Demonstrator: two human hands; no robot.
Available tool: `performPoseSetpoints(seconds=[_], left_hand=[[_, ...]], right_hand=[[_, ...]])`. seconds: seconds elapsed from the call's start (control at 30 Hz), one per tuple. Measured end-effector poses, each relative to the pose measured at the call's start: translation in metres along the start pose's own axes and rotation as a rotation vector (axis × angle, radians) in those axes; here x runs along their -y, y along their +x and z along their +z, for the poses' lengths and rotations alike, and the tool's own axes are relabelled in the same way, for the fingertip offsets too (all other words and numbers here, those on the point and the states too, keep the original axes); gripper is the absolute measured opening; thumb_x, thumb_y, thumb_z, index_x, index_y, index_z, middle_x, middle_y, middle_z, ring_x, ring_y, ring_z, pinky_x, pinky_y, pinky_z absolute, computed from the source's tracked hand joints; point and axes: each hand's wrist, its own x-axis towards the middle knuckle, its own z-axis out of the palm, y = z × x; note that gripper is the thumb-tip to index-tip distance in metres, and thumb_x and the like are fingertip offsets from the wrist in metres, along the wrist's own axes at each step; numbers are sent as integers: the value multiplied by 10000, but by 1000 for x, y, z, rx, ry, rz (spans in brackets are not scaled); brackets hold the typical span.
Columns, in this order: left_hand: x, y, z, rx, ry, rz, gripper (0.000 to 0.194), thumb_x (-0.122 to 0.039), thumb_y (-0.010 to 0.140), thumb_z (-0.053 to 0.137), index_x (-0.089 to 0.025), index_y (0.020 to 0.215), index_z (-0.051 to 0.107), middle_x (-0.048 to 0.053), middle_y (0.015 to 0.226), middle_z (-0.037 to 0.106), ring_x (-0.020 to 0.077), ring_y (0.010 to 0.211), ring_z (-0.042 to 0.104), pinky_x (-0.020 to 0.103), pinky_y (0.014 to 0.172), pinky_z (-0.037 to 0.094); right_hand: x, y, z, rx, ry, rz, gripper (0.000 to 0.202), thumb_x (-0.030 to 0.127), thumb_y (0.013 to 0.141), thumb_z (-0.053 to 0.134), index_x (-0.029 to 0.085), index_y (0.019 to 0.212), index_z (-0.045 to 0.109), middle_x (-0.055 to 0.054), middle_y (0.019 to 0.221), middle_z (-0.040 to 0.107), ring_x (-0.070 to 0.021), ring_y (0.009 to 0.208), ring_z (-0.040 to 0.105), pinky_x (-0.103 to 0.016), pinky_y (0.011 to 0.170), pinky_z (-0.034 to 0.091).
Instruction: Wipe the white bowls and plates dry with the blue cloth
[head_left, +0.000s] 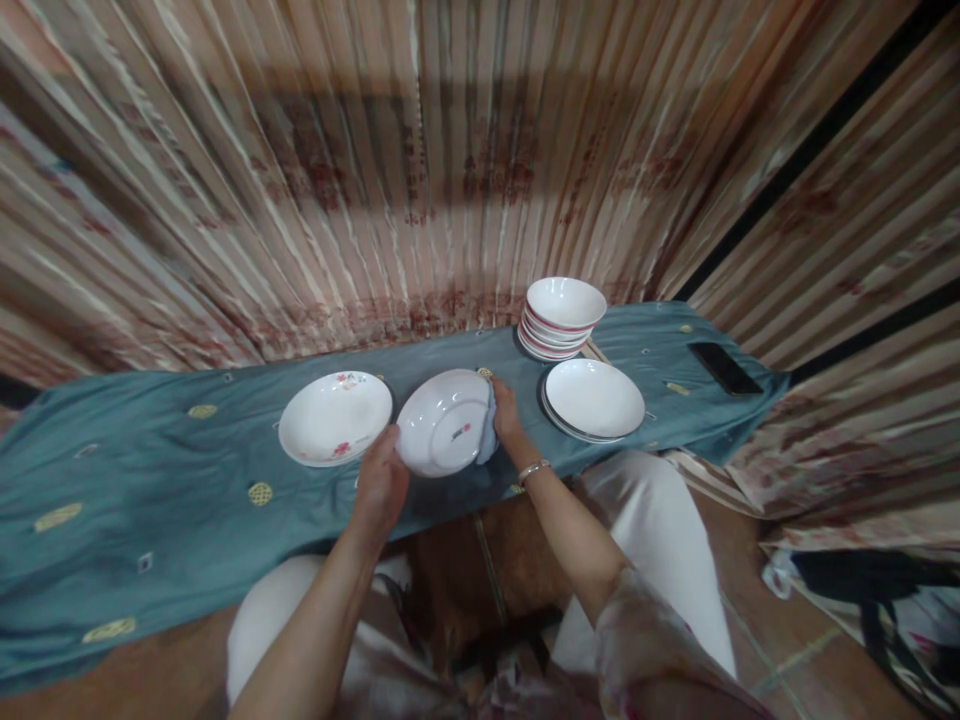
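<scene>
Between my hands a white plate (431,425) is held tilted, its underside with a foot ring and a small red and dark mark facing me. My left hand (381,485) grips its left rim. At the right rim my right hand (508,412) presses a light blue-grey cloth (488,432) against the plate; most of its fingers are hidden behind. Just left lies another white plate (334,420) with red flower prints, face up. To the right sits a short stack of white plates (594,398).
Behind the plate stack rises a stack of white bowls (564,312) with red rims. A dark phone (724,368) lies at the right end of the green cloth-covered bench (202,470). Pleated curtains (420,180) hang close behind. A black bag (862,580) is on the right.
</scene>
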Motion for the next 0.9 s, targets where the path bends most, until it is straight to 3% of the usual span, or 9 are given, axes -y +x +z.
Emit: performPoseSetpoints(seconds=[0.17,0.37,0.5,0.67,0.77,0.9], left_hand=[[-1,0,3,-9,-103,-46,189,-364,742,714,-200,830,685,58,942,751,242,1166,621,389,1104,423],[-4,-2,7,-20,-151,-64,89,-316,797,651,-232,797,680,78,1020,761,248,1219,614,389,1113,444],[-5,-2,6,1,-157,-67,104,-315,787,672,-224,837,686,90,1037,763,260,1215,623,404,1104,458],[-4,-1,4,7,-119,-74,247,-386,739,743,-234,927,691,107,1016,764,306,1219,618,424,1074,478],[-3,-1,5,49,-87,-59,333,-451,740,748,-243,994,696,113,1001,765,321,1203,624,429,1047,492],[-2,-2,7,63,-93,-38,348,-455,753,728,-229,1015,692,117,1002,761,310,1164,643,434,1045,491]], right_hand=[[-2,-1,13,-44,39,-21,484,405,1058,309,142,1087,714,-101,846,716,-241,840,652,-369,809,539],[2,-13,33,-123,127,51,589,402,1066,167,184,899,688,-68,703,683,-216,709,652,-331,691,534],[12,-24,41,-155,146,109,567,368,1053,169,116,1132,670,-194,1080,741,-255,1041,694,-398,913,535],[26,-44,48,-130,100,96,626,425,1049,203,52,1502,417,-261,1512,495,-289,1430,469,-503,1158,390],[32,-59,50,-114,33,45,671,474,1053,235,54,1576,272,-263,1623,326,-311,1529,307,-569,1207,315],[40,-80,52,-148,-13,-64,690,490,1061,239,80,1609,156,-257,1673,193,-326,1570,183,-649,1193,305]])
